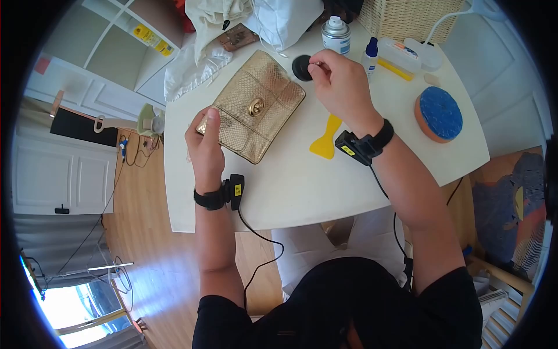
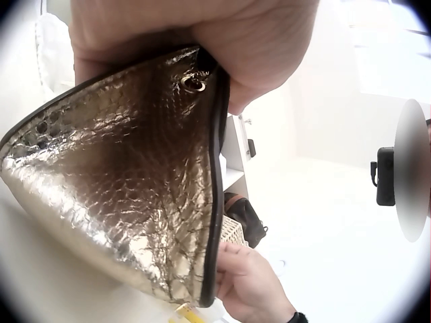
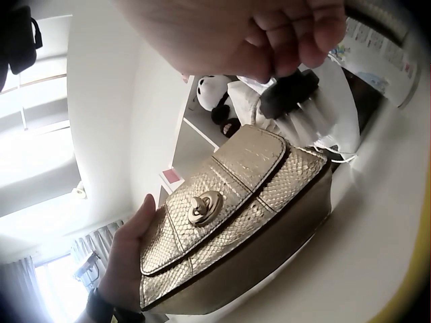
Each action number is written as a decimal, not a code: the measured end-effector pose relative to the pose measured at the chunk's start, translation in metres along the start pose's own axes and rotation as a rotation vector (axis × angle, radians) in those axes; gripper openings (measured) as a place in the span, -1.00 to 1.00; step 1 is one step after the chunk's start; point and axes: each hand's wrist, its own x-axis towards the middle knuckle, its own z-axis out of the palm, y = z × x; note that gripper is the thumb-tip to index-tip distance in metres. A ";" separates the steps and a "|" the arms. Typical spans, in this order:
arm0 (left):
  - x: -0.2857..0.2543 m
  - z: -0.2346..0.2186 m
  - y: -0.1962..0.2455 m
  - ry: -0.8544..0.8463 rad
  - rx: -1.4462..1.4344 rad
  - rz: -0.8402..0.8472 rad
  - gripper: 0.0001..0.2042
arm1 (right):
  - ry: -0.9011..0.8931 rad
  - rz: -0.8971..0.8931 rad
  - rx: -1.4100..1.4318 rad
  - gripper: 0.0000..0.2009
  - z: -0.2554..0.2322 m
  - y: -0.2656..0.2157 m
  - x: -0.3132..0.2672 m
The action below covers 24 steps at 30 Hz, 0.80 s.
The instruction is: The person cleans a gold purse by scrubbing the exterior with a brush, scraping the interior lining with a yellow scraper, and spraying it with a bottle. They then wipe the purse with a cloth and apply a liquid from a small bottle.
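Observation:
A gold snakeskin-textured handbag (image 1: 241, 96) with a turn-lock clasp (image 3: 205, 208) is tilted over the white table (image 1: 273, 192). My left hand (image 1: 207, 148) grips its near left corner, thumb laid on the front. In the left wrist view, the bag's side panel (image 2: 128, 175) with a small metal ring faces the camera. Just beyond the bag's right edge, my right hand (image 1: 347, 84) pinches a round black brush (image 1: 301, 68) between thumb and fingers. Pale bristles on the brush (image 3: 289, 94) point towards the flap in the right wrist view.
A yellow scraper (image 1: 325, 139) lies below my right hand. Farther right sits a round block with a blue top (image 1: 440, 113). Behind stand a spray can (image 1: 336, 38), a small bottle (image 1: 369, 61) and a wicker basket (image 1: 401, 20). White cloth bags (image 1: 279, 20) are heaped at the back.

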 end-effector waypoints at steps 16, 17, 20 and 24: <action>-0.013 0.009 0.022 -0.328 0.119 0.136 -0.46 | 0.038 -0.028 0.412 -0.80 0.006 -0.022 -0.013; -0.013 0.009 0.022 -0.328 0.119 0.135 -0.46 | 0.049 -0.021 0.455 -0.77 0.007 -0.022 -0.013; -0.014 0.010 0.026 -0.342 0.104 0.127 -0.45 | -0.003 -0.017 0.409 -0.65 0.000 -0.027 -0.015; -0.014 0.009 0.028 -0.423 0.097 0.121 -0.32 | -0.006 -0.044 0.421 -0.57 0.004 -0.023 -0.015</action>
